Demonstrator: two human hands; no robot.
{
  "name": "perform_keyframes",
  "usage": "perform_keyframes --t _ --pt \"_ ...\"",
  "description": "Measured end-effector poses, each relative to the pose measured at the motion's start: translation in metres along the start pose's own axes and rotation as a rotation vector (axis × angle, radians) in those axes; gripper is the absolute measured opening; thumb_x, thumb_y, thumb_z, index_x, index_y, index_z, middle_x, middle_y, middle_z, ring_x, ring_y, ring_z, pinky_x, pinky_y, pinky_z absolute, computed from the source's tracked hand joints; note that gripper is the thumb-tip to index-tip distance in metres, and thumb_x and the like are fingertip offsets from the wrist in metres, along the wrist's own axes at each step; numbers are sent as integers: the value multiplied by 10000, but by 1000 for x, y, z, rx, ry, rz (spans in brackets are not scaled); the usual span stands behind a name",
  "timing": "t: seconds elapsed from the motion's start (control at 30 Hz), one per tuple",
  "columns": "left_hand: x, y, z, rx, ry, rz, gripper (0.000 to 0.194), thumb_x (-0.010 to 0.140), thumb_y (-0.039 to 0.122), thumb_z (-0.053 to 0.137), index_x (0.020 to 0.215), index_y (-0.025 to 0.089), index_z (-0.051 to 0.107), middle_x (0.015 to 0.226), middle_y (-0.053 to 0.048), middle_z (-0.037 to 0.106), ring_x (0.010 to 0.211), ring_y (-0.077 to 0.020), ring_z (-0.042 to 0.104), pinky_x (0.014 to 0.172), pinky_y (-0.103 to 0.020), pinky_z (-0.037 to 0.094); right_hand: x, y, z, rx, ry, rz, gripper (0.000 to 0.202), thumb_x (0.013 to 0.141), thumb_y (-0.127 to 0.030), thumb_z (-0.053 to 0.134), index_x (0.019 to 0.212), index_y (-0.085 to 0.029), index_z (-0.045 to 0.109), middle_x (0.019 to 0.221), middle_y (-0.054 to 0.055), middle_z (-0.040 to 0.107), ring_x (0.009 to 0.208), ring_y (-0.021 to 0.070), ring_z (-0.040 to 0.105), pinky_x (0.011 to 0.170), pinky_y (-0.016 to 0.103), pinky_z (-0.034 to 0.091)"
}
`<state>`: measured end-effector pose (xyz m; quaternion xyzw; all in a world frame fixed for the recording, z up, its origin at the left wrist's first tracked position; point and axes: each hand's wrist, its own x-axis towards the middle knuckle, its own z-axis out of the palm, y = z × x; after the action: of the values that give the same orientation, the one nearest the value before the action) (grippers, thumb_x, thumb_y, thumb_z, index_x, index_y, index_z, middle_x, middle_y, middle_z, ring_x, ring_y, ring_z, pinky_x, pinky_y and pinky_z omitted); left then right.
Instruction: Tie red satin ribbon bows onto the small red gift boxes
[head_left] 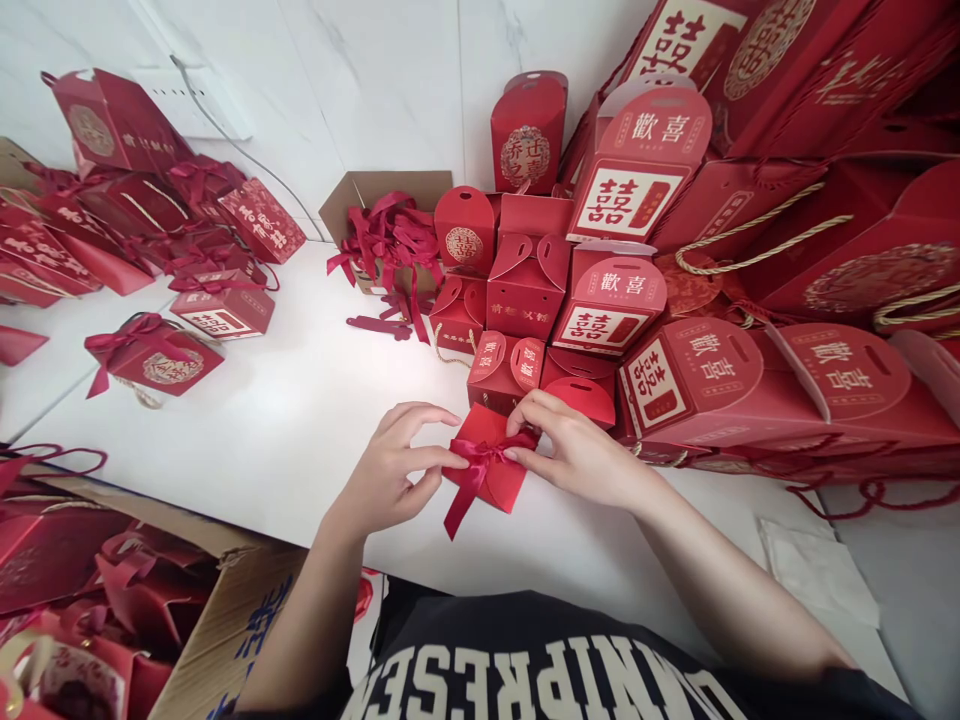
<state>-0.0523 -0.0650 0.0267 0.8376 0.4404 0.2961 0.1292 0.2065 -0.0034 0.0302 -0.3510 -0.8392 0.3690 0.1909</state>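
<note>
A small red gift box (504, 488) lies on the white counter in front of me, a dark-red satin ribbon (466, 495) tied in a bow across its top. One ribbon tail hangs over the box's near left side. My right hand (562, 445) pinches the right part of the bow between thumb and fingers. From the left, my left hand (397, 465) reaches in with thumb and a finger at the left loop, while another finger is raised apart above it. Just behind the box stand a small red box with rounded flaps (506, 365) and a red box with a handle slot (581, 395).
An open cardboard box (397, 187) holds tangled red ribbons. Many red gift boxes (615, 300) are stacked at the right. On the left sit a ribboned box (169, 355) and a pile of boxes (112, 215). A large carton (240, 610) stands at lower left; white tissue (817, 570) lies right.
</note>
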Motion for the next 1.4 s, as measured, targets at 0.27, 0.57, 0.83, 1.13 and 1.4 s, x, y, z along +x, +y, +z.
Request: perform_keyframes --t 0.27,0.57,0.83,1.13,1.4 --pt "1 -7 4 119 23 96 347 841 66 600 1081 295 703 1090 -60 645 1030 -206 595 925 -392 493 0 0 -5 86 -31 -47 86 946 -250 593 868 -216 587 1088 45 565 1016 190 571 906 339 457" --pt "9 -9 0 304 -63 109 252 899 162 577 1106 264 679 1075 -79 661 1029 -240 596 893 -401 475 3 3 -3 159 -27 -13 283 986 -346 535 753 -199 597 1077 48 572 969 176 601 907 344 458" --pt "26 -9 6 -66 -132 -50 159 945 203 493 837 197 610 1197 -90 601 1154 -231 531 995 -399 452 5 7 2 191 8 -22 299 973 -362 552 728 -193 583 1143 59 562 1020 188 601 954 372 456" --pt "29 -25 29 -421 -91 -229 380 976 307 443 631 181 541 1238 -92 617 1166 -226 554 1048 -439 465 2 9 7 163 44 -35 286 980 -333 542 731 -196 576 1152 65 550 1054 194 590 956 372 457" --pt "28 -27 33 -433 -25 -334 440 958 346 495 560 180 583 1250 -72 638 1134 -228 581 1041 -462 476 2 10 14 152 75 -49 299 987 -342 525 726 -197 554 1167 74 553 1085 213 579 954 384 454"
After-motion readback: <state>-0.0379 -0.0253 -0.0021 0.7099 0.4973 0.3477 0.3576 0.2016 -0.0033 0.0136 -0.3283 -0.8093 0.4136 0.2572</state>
